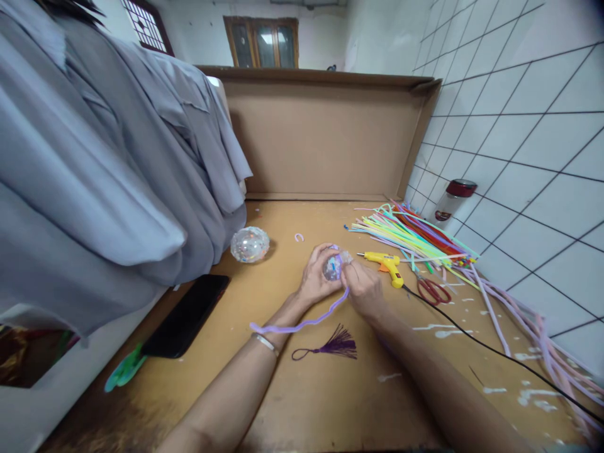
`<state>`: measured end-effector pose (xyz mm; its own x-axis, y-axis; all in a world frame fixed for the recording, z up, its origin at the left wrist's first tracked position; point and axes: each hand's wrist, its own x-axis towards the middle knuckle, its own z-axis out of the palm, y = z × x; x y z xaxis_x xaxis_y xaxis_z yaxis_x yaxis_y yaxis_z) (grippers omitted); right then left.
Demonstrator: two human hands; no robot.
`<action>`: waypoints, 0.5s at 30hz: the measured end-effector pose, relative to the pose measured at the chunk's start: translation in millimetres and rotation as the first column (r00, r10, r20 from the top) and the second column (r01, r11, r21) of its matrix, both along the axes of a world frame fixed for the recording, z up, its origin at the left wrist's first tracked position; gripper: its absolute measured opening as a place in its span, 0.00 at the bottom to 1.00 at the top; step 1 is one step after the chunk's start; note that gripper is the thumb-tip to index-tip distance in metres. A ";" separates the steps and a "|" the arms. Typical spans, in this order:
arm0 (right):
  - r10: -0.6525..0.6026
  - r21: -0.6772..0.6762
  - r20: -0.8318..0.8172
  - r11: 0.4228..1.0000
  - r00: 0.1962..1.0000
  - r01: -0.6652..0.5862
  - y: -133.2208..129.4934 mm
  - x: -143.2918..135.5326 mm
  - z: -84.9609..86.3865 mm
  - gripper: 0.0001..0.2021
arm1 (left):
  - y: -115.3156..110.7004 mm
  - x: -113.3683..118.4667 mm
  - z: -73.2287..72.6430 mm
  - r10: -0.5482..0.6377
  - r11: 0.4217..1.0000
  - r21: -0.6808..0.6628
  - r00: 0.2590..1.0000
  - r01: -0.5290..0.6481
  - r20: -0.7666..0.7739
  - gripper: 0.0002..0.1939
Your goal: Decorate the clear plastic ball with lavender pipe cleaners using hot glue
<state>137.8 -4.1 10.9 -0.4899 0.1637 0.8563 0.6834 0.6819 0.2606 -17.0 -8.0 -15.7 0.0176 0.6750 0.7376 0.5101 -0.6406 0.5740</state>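
Note:
A small clear ball [332,267] with lilac trim is held in my left hand [315,274], fingers curled round its side. My right hand [362,284] pinches at the ball's right edge, where a lilac pipe cleaner [302,326] comes out between the hands and trails left across my left wrist. Whitish, see-through material shows above my right fingertips; I cannot tell what it is. Below my hands a dark purple tassel [337,345] with a loop lies on the table. To the left sits a clear faceted bowl-like piece [250,244], apart from my hands.
A yellow glue gun [384,263] lies right of my hands, its black cord running to the lower right. Beside it are red-handled scissors [433,291] and many-coloured pipe cleaners [401,229]. A black phone [186,318] rests at left. A lidded jar [450,204] stands by the tiled wall.

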 end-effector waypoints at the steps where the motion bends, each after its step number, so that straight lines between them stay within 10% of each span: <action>1: 0.004 -0.006 0.007 1.000 1.000 -0.004 0.5 0.3 -0.5 0.15 | 0.1 -0.2 -0.1 0.001 1.000 0.003 1.000 -0.001 0.000 0.28; 15: 0.101 -0.069 -0.026 0.992 0.995 -0.103 5.0 1.3 -5.3 0.11 | 2.8 -6.8 0.5 -0.055 0.998 0.015 0.998 0.056 -0.036 0.28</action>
